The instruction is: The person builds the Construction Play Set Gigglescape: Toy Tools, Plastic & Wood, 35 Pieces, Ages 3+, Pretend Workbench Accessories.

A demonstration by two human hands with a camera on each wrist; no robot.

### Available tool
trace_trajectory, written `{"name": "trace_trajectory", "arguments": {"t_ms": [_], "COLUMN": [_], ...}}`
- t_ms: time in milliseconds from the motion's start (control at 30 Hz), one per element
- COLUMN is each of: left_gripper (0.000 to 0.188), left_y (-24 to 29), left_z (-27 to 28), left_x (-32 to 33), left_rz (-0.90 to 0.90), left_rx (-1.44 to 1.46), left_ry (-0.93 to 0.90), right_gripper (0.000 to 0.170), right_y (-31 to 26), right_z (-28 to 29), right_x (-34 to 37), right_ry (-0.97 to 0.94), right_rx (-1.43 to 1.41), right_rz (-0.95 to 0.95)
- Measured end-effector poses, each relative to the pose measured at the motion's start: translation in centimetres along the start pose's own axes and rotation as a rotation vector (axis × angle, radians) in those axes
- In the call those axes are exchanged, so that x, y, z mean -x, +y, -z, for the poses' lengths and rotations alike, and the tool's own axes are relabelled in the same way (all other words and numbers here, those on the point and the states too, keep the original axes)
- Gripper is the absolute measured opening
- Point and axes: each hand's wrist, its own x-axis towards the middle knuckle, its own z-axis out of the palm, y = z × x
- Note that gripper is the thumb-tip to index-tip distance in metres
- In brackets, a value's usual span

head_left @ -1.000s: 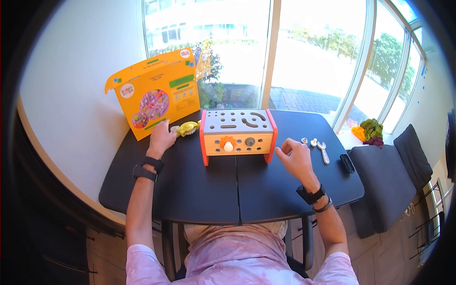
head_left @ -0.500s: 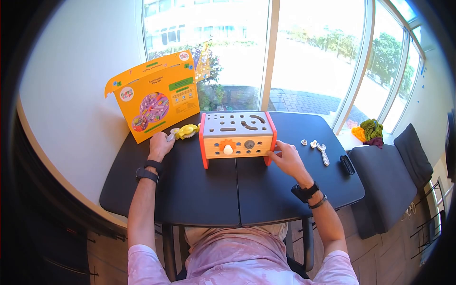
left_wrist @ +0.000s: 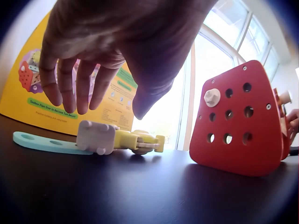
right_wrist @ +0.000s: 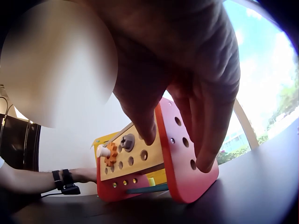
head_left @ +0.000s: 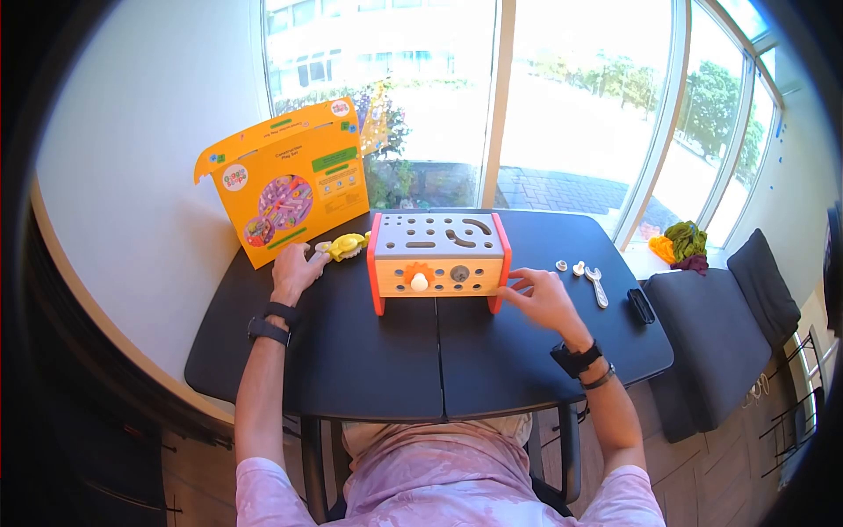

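Note:
A toy tool bench (head_left: 439, 255) stands mid-table, with a grey holed top, wooden front and red end panels. On its front are an orange gear (right_wrist: 111, 154) with a white bolt and a grey screw (right_wrist: 127, 142). My right hand (head_left: 540, 299) holds the right end panel (right_wrist: 182, 158), thumb at the front edge, fingers along the outer face. With fingers hanging loose, my left hand (head_left: 294, 270) hovers over a yellow toy piece (head_left: 344, 246), a pale block (left_wrist: 96, 136) and a light-blue holed strip (left_wrist: 46, 142). Nothing is in that hand.
An orange printed cardboard box (head_left: 290, 180) stands behind my left hand, against the wall side. Right of the bench lie a white toy wrench (head_left: 597, 288), two small white pieces and a black case (head_left: 641, 305). A grey bench seat (head_left: 707, 342) adjoins the table's right side.
My right hand has moved in from beside the tool bench and taken hold of its right end panel. The bench has shifted slightly towards me. My left hand has drawn slightly nearer me.

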Motion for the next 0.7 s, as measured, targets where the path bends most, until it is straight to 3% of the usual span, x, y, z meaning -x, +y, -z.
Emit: {"name": "trace_trajectory", "arguments": {"t_ms": [100,233,367,400,500,700], "left_gripper": [0.059,0.06,0.066,0.067,0.063,0.055], "left_y": [1.0,5.8,9.3,9.9,10.5,10.6], "left_z": [0.6,4.1,4.7,4.6,3.8,2.2], "left_x": [0.2,2.5,5.3,6.0,6.9,7.0], "left_rz": [-0.108,-0.273,-0.565,-0.602,-0.662,-0.664], "left_rx": [0.157,0.523,0.606,0.602,0.612,0.602], "left_ry": [0.071,-0.021,-0.089,-0.108,-0.183,-0.141], "right_gripper": [0.036,0.028,0.026,0.026,0.017,0.01], "right_y": [1.9,8.1,18.7,19.6,19.5,18.9], "right_z": [2.4,5.4,5.8,5.8,5.8,5.3], "right_x": [-0.8,-2.0,-3.8,-3.8,-4.2,-3.9], "right_ry": [0.006,0.147,0.263,0.297,0.025,0.09], "right_rx": [0.024,0.613,1.031,1.095,1.131,1.162], "right_rz": [-0.08,0.031,0.163,0.216,-0.042,-0.059]}}
